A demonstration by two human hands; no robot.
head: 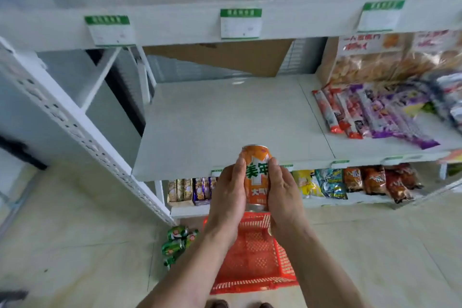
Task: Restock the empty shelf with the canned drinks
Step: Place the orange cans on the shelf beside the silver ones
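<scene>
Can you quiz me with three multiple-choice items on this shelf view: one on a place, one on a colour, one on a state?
1. Where do the green cans lie?
A. on the floor left of the red basket
B. on the top shelf
C. inside the basket

2. What colour is the held can?
A. blue
B. orange
C. black

3. How is that can held?
A. left hand only
B. resting on the shelf, untouched
C. between both hands, in front of the shelf's edge

Answers:
1 A: they lie on the tiles beside the basket.
2 B: its body is orange with green lettering.
3 C: the left hand and right hand clasp its sides.
</scene>
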